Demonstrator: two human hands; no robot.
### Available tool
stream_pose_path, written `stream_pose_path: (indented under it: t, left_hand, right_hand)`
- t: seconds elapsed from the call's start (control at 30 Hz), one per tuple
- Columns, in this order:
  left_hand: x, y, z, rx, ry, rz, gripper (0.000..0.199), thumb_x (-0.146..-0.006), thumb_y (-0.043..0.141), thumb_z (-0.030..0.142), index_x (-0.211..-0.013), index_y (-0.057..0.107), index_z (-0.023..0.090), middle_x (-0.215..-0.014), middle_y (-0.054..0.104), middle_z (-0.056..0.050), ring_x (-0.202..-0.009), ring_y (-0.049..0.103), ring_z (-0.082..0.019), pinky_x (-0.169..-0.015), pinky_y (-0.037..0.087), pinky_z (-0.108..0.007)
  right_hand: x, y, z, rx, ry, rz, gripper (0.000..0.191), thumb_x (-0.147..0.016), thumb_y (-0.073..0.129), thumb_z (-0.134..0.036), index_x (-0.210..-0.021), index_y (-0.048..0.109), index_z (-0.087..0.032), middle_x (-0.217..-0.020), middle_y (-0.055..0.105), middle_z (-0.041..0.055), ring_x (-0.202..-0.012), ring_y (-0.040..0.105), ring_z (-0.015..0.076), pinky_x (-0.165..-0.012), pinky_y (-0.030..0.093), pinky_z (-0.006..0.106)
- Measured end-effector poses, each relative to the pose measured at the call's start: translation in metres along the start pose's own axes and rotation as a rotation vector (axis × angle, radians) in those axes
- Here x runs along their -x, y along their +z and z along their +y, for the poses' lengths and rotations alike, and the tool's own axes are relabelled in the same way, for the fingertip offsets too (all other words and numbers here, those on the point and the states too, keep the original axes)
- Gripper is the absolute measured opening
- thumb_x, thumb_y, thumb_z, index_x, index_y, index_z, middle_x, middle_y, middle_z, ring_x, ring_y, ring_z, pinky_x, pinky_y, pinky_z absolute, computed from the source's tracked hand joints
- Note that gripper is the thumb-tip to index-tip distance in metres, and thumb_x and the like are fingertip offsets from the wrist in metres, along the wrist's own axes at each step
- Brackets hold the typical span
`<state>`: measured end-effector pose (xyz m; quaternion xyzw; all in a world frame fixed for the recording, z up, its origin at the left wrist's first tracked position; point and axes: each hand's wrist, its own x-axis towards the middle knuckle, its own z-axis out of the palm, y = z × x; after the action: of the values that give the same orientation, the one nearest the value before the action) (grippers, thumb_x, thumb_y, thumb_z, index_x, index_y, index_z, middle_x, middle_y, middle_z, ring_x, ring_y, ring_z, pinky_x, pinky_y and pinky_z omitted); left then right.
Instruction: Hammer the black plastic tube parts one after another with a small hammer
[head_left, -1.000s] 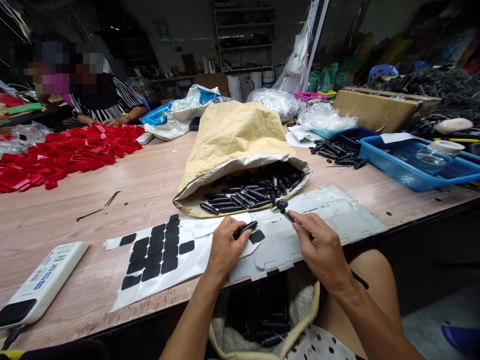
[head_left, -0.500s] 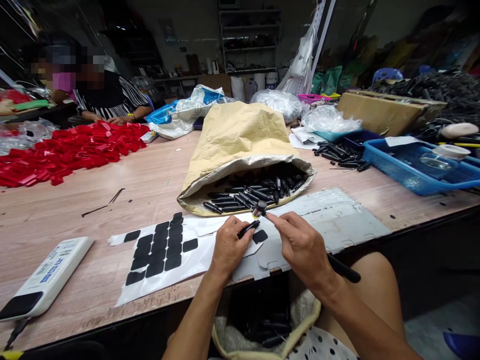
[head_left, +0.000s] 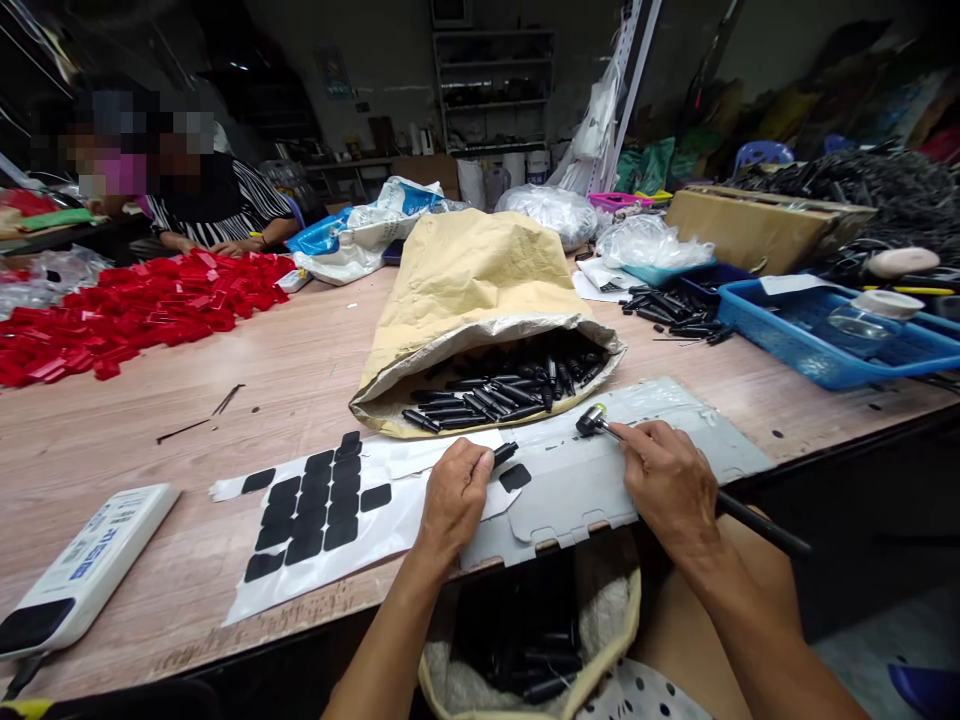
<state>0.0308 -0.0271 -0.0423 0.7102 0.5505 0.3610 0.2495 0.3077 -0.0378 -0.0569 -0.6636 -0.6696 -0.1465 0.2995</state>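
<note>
My left hand (head_left: 456, 495) is closed around a black cylindrical part (head_left: 505, 453), whose end sticks out to the right. My right hand (head_left: 670, 480) grips a small hammer (head_left: 592, 420) by its shaft, with the head up and left of the fingers and the black handle (head_left: 763, 522) behind the hand. Both hands are over a grey board (head_left: 637, 455) at the table's front edge. A loose black square (head_left: 515, 477) lies between them. White backing paper (head_left: 390, 530) with rows of black squares (head_left: 318, 483) lies left of my left hand.
A paper sack (head_left: 480, 270) lies open towards me, full of black parts. A second sack (head_left: 630, 640) is at my lap. Red pieces (head_left: 165, 300) are heaped left, near another person (head_left: 225, 215). A power bank-like device (head_left: 97, 560) and blue tray (head_left: 832, 365) flank the table.
My right hand has moved right with the hammer, away from the black part. My left hand has stayed nearly in place, still holding the part. The whole view has shifted slightly.
</note>
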Motion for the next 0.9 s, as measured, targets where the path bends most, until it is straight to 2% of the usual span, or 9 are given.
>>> stream_pose_path:
  t: [0.17,0.33,0.6,0.73,0.9]
  left_hand:
    - [-0.001,-0.001,-0.002,0.001,-0.027,-0.036,0.036,-0.103,0.039,0.034,-0.072,0.051,0.02,-0.079,0.051,-0.001,-0.077,0.05,-0.019,-0.071,0.037,-0.032]
    - [-0.002,-0.001,-0.005,0.042,-0.048,-0.054,0.037,-0.103,0.039,0.036,-0.071,0.049,0.02,-0.079,0.05,-0.001,-0.077,0.049,-0.018,-0.071,0.036,-0.032]
    - [-0.001,-0.003,-0.001,0.073,-0.043,-0.051,0.037,-0.102,0.04,0.036,-0.072,0.053,0.02,-0.078,0.051,-0.002,-0.077,0.05,-0.019,-0.071,0.037,-0.032]
    - [0.002,-0.005,0.001,0.104,-0.034,-0.051,0.031,-0.102,0.042,0.036,-0.08,0.058,0.02,-0.081,0.055,-0.001,-0.08,0.053,-0.019,-0.074,0.039,-0.031]
    - [0.004,-0.004,0.0,0.109,-0.086,-0.078,0.02,-0.1,0.046,0.034,-0.094,0.061,0.023,-0.083,0.063,0.0,-0.084,0.057,-0.02,-0.078,0.041,-0.031]
  right_hand:
    - [-0.002,0.006,0.002,-0.021,0.083,-0.007,0.03,-0.09,0.056,-0.016,-0.11,0.076,-0.028,-0.094,0.068,0.0041,-0.086,0.052,0.0212,-0.074,0.037,0.034]
    - [-0.007,0.004,-0.005,-0.006,0.146,-0.034,0.023,-0.089,0.06,-0.021,-0.105,0.075,-0.027,-0.09,0.067,0.0035,-0.084,0.052,0.0211,-0.073,0.034,0.034]
    - [-0.004,0.006,-0.009,0.055,0.111,-0.013,0.023,-0.091,0.059,-0.022,-0.11,0.072,-0.025,-0.094,0.066,0.005,-0.086,0.052,0.0216,-0.073,0.032,0.034]
    - [-0.003,0.006,-0.009,0.07,0.114,-0.009,0.023,-0.092,0.059,-0.023,-0.11,0.072,-0.025,-0.095,0.066,0.0049,-0.087,0.052,0.0218,-0.073,0.031,0.034]
    - [-0.003,0.006,-0.009,0.07,0.116,-0.011,0.023,-0.093,0.058,-0.023,-0.111,0.072,-0.026,-0.095,0.066,0.0045,-0.086,0.052,0.0216,-0.073,0.031,0.034]
